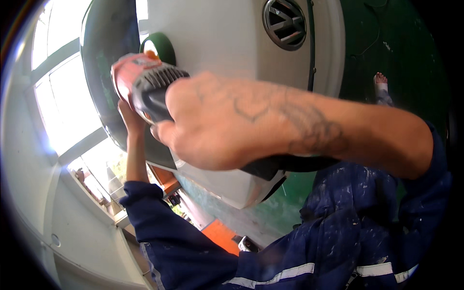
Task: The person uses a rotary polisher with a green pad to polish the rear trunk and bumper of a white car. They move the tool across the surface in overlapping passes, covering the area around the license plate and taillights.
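A red and black power polisher [135,79] with a round green pad [164,47] is against the light-coloured car body [217,38]. My right hand [208,123] is closed round the polisher's black rear grip, its tattooed back facing up. On the near side of the tool's red head, my left hand [129,115] curls around the housing, and part of its fingers is hidden behind it. To the left of the pad lies the dark glass [108,63] of the car. A round chrome emblem [284,23] sits on the body to the right.
Bright windows [63,101] and a pale wall [29,193] stand on the left. A green floor [367,53] spreads on the right, with a foot [381,81] on it. An orange panel [221,237] shows below the car, near my clothes.
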Demonstrator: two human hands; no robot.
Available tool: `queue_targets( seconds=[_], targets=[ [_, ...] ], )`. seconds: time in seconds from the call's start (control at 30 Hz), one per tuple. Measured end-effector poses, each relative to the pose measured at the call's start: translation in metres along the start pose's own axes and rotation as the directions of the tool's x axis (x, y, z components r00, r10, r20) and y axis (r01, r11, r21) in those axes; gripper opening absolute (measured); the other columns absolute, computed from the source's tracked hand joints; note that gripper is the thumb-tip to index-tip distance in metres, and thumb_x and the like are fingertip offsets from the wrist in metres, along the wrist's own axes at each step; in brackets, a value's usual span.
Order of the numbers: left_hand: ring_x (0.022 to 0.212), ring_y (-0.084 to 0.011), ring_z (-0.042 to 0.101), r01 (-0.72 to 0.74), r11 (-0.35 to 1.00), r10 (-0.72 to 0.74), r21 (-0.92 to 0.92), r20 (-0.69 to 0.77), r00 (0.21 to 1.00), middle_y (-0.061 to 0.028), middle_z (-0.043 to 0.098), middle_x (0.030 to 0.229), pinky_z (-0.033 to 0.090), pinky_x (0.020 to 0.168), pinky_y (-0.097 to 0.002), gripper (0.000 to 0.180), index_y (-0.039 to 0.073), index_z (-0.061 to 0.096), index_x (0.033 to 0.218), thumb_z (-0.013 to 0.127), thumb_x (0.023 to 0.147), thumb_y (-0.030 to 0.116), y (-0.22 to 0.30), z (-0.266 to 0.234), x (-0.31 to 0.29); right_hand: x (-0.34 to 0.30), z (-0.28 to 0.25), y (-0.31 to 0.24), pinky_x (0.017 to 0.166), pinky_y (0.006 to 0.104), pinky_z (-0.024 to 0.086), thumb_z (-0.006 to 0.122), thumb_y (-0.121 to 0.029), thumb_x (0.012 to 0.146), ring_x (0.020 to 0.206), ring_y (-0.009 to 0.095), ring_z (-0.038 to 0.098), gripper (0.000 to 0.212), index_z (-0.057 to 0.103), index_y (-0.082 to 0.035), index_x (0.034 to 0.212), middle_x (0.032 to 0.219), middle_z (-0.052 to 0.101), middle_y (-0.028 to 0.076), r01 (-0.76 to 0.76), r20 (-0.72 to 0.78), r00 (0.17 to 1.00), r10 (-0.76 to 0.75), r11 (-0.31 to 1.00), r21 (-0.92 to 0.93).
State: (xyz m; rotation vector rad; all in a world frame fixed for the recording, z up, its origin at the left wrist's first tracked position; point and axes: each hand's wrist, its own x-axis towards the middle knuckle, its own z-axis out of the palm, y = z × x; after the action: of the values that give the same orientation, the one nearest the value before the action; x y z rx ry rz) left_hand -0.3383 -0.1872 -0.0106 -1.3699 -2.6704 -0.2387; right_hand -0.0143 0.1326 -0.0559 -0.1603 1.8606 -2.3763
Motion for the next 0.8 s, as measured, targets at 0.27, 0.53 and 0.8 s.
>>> queue_targets(
  seconds=[0.27,0.53,0.8],
  targets=[
    [0.121,-0.0346,0.053,0.522,0.838,-0.532,0.157,0.024,0.847,-0.0228,0.055,0.131,0.042,0.103,-0.0443,0.056,-0.006,0.045,0.139,0.060,0.095,0.025,0.030,-0.070,-0.287,-0.013,0.127,0.037,0.079,0.0491,0.057,0.058,-0.035,0.097,0.087,0.049,0.070,0.053,0.060,0.018,0.102,0.088,0.068,0.033,0.045,0.322,0.946,-0.048,0.999,0.016],
    [0.121,-0.0259,0.060,0.787,0.617,-0.787,0.022,0.030,0.616,-0.0158,0.059,0.135,0.047,0.103,-0.0423,0.065,-0.001,0.046,0.141,0.063,0.096,0.041,0.168,-0.072,-0.436,-0.070,0.206,0.069,0.079,0.0501,0.058,0.056,-0.038,0.097,0.090,0.048,0.070,0.057,0.058,0.019,0.102,0.094,0.067,0.033,0.013,0.599,0.801,-0.006,1.000,-0.008],
    [0.126,-0.0276,0.055,0.687,0.713,-0.700,0.137,0.091,0.708,-0.0173,0.056,0.138,0.045,0.106,-0.0428,0.058,-0.003,0.043,0.143,0.060,0.100,0.030,0.164,-0.088,-0.358,-0.063,0.152,0.031,0.084,0.0493,0.057,0.058,-0.042,0.097,0.095,0.049,0.069,0.060,0.060,0.018,0.104,0.096,0.068,0.033,0.019,0.510,0.860,-0.007,1.000,-0.020]
  ],
)
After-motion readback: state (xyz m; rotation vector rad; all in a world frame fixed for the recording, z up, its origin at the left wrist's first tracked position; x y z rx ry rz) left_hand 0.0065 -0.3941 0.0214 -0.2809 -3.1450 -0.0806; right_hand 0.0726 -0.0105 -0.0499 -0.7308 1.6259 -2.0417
